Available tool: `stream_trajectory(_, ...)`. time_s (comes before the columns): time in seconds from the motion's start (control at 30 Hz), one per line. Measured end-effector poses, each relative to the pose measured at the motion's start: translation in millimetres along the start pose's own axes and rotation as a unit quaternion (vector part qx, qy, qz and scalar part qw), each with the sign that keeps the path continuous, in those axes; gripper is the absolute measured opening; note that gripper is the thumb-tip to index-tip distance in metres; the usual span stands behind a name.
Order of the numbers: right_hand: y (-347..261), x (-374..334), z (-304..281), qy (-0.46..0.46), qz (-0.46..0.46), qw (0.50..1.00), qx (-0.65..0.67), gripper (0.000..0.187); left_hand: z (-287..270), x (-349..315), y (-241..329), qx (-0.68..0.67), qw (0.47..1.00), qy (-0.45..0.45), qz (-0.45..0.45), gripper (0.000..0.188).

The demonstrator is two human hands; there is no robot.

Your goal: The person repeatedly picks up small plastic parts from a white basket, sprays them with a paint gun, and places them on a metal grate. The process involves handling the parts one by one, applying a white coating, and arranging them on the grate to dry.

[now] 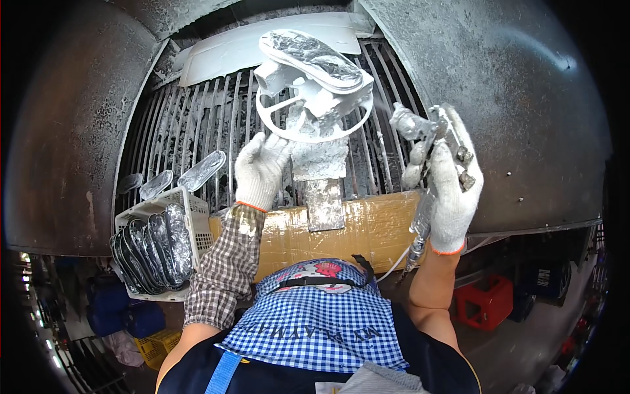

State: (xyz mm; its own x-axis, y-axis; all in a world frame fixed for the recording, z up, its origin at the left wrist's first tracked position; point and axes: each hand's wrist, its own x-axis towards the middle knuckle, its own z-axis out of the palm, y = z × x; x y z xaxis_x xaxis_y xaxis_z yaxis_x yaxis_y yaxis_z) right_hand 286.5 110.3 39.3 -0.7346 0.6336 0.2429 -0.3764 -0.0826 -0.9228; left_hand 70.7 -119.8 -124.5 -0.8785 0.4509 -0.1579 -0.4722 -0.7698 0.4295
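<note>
My right hand (453, 177), in a white knit glove, is closed around a spray gun (413, 123) coated in pale residue. The gun's nozzle points left, toward a shoe sole (315, 59) with a white rim and a shiny, film-like inner face. That sole rests tilted on a white-crusted stand, above a spoked wheel (318, 139). At the wheel's near left rim, my left hand (261, 169), also gloved, has its fingers and thumb closed on the edge. Part of the left fingertips is hidden by the rim.
A pale plastic basket (202, 220) of several film-covered soles stands at left. More soles (202, 171) lie on the metal grating (216, 111) behind it. Metal walls (518, 131) flank the grating. A brown-taped ledge (275, 240) runs before me; a red crate (484, 302) sits lower right.
</note>
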Motion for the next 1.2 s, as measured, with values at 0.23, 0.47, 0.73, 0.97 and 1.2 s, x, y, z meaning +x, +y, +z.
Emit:
stream_trajectory(0.23,-9.4,-0.2,10.0,-0.006,0.017,1.0,-0.011,0.053,6.9,-14.6,-38.1,0.017,0.996,0.014,-0.089,0.038)
stream_trajectory(0.47,-4.7,-0.3,8.9,-0.027,0.022,0.999,-0.032,0.054,28.8,-19.4,-32.1,0.024,0.995,-0.059,-0.074,0.062)
stream_trajectory(0.73,2.0,-1.9,14.9,-0.074,0.058,0.995,0.021,0.055,8.8,-13.3,-8.5,0.027,0.997,-0.031,-0.061,0.063)
stream_trajectory(0.97,23.5,12.4,27.4,-0.083,0.01,0.996,-0.011,0.053,11.1,-5.0,10.9,0.022,0.999,-0.031,-0.031,0.029)
stream_trajectory(1.2,36.7,33.2,24.7,-0.066,0.001,0.997,0.028,0.051,0.4,4.9,20.2,0.038,0.999,-0.024,-0.01,0.029)
